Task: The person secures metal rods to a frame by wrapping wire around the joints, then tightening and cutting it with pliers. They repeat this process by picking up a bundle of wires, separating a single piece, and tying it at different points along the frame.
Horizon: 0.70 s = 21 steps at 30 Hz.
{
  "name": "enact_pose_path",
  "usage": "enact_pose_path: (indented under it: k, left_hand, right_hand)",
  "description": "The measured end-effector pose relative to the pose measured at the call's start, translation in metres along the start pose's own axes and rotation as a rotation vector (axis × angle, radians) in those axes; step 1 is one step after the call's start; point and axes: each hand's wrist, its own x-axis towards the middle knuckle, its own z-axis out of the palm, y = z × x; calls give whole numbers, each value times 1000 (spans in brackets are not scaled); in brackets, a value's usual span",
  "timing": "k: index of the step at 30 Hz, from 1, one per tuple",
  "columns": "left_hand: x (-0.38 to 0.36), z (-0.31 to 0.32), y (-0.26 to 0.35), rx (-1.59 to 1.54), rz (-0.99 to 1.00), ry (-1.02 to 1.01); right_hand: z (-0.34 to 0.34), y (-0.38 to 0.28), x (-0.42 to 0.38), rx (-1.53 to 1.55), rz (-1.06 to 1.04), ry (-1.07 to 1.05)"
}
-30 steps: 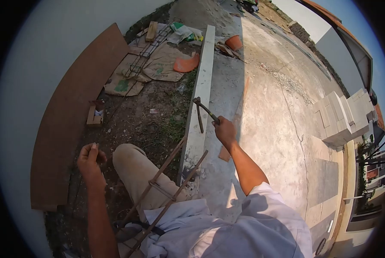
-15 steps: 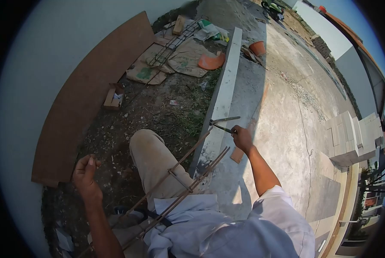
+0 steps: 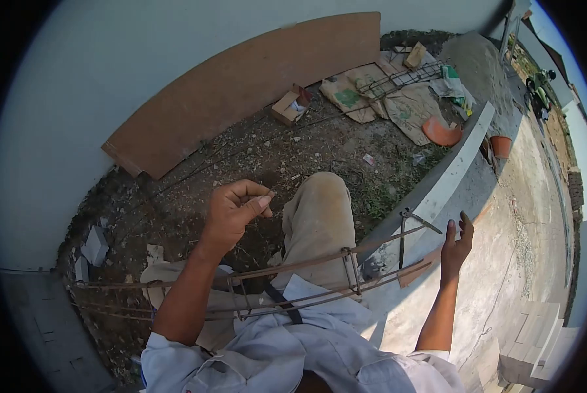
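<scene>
My left hand [image 3: 235, 213] is raised over the dirt left of my knee, thumb and fingertips pinched together; whatever they hold is too small to make out. On the right, my right hand [image 3: 457, 243] has its fingers apart, with nothing in it. Just left of it, a pair of pincers [image 3: 406, 214] with dark, spread handles rests at the end of a rusty steel bar. That bar belongs to a rebar frame [image 3: 293, 265] lying across my lap, its long rods joined by bent stirrups [image 3: 351, 270]. My left forearm crosses over the frame.
A pale concrete beam [image 3: 460, 157] runs along the right of the dirt. Beyond lie paper sacks [image 3: 414, 108], an orange plastic piece [image 3: 441, 131] and an orange bucket [image 3: 500, 146]. A brown board [image 3: 254, 78] leans on the wall, near a small cardboard box [image 3: 285, 110]. Light blocks [image 3: 529, 340] are stacked lower right.
My right hand has let go of the pincers, which now rest at the bar's end. My view has turned left, and my left hand now appears nearer my knee, still pinched.
</scene>
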Motion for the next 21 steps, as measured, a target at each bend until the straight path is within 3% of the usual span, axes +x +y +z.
enact_pose_path:
  k: [4,6,10,11,15,18,20,21]
  left_hand:
    - [3,21,6,-69,84,-251]
    - [0,35,16,-102,118,-313]
    - [-19,25,45,87,101,-384]
    - [-23,13,49,186,97,-382]
    - [-50,-10,57,609,36,-271]
    - [-65,-15,41,713,170,-162]
    - [-77,-24,36,768,468,98]
    - [-88,-35,35,775,487,204]
  right_hand:
    - [-14,-195,20,69,-622,-170]
    - [0,-261,8,-55,-862,-294]
    - [44,-285,-3,38,-1120,-635]
    - [50,-293,-6,199,-1076,-622]
    - [41,-320,-24,-10,-1235,-678]
    - [34,-328,-44,-100,-1125,-778]
    - [25,-326,-50,-125,-991,-775]
    - [21,-322,-52,-162,-919,-760]
